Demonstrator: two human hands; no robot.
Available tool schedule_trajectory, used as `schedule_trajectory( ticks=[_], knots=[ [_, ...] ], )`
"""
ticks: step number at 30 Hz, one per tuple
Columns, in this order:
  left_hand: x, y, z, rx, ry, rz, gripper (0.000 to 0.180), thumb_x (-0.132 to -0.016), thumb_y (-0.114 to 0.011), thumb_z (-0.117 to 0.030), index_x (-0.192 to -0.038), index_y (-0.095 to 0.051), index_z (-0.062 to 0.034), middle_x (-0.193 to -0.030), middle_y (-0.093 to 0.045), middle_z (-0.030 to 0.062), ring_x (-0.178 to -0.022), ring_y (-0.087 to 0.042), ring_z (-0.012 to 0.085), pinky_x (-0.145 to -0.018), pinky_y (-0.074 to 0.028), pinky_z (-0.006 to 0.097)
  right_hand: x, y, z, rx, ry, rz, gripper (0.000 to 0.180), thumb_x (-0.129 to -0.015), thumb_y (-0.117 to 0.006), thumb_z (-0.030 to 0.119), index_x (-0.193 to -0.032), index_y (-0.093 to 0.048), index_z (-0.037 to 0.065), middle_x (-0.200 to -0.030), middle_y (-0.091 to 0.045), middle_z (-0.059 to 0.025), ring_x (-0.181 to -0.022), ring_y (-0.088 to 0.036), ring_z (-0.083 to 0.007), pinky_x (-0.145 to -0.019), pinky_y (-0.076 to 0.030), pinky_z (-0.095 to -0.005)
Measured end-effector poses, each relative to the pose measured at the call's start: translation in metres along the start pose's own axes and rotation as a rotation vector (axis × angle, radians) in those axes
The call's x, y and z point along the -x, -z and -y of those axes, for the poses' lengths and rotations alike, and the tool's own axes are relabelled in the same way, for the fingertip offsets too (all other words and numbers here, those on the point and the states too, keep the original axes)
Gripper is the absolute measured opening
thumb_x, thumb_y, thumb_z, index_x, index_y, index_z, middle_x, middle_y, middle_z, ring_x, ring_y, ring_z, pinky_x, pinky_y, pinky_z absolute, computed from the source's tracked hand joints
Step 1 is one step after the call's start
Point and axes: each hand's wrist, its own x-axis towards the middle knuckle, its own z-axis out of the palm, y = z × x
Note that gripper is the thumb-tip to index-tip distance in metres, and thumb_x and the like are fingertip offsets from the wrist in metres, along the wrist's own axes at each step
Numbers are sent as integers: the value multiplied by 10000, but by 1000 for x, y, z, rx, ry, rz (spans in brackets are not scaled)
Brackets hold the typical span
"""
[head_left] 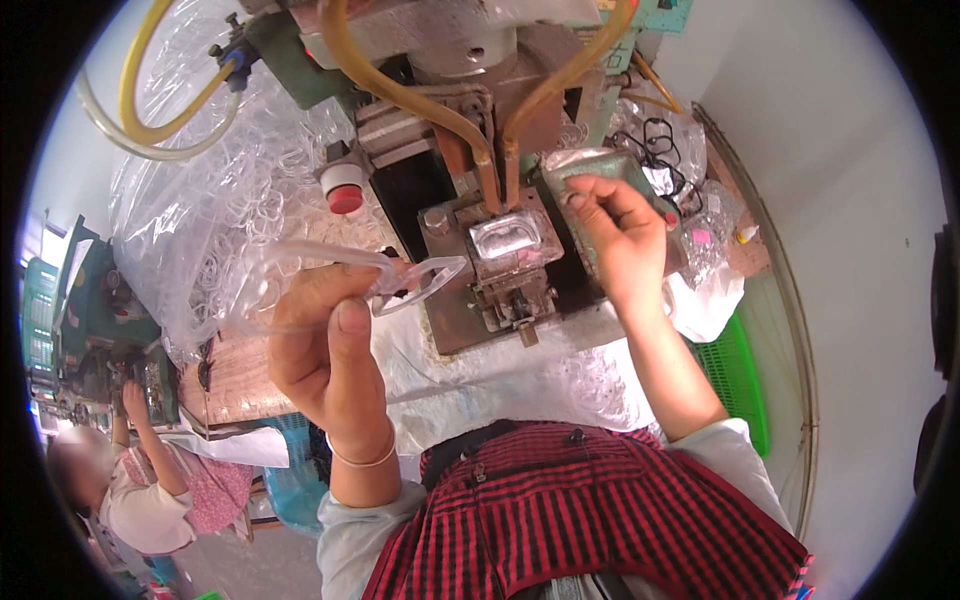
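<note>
My left hand (335,355) is closed on a clear plastic eyeglass frame (452,267), pinched between thumb and fingers in the air left of the press. One rim of it juts toward the metal fixture (506,238), a shiny block with a rounded, lens-shaped outline on top. To the right of that block, above a green metal tray (612,160), hovers my right hand (632,245). Its thumb and index fingertips are pressed together; whatever is between them, if anything, is too small to make out.
Two yellow hoses (420,105) run down to the press head (465,45). A red button (345,198) sits at its left. Clear plastic bags (200,230) full of transparent frames fill the left. Black frames (660,140) lie at right, above a green basket (735,370). Another person (170,490) works at far left.
</note>
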Motion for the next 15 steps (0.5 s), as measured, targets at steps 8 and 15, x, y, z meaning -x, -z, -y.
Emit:
schedule_trajectory(
  ticks=[8,15],
  knots=[
    [-17,10,-29,52,-195,163,239,-1045,-447,-135,-1175,-552,35,-1070,-641,249,-941,-657,320,-780,-576,442,3,66,-28,821,241,-106,177,-840,-695,75,-1011,-726,44,-994,-717,-129,-991,-657,-308,-905,-488,-380],
    [-45,-14,-1,-156,-148,-39,223,-1002,-555,-81,-1088,-634,110,-989,-703,202,-866,-688,235,-826,-541,336,18,80,-39,1072,219,-6,113,-787,-749,100,-888,-711,65,-914,-690,-101,-957,-638,-319,-883,-499,-417]
  ],
)
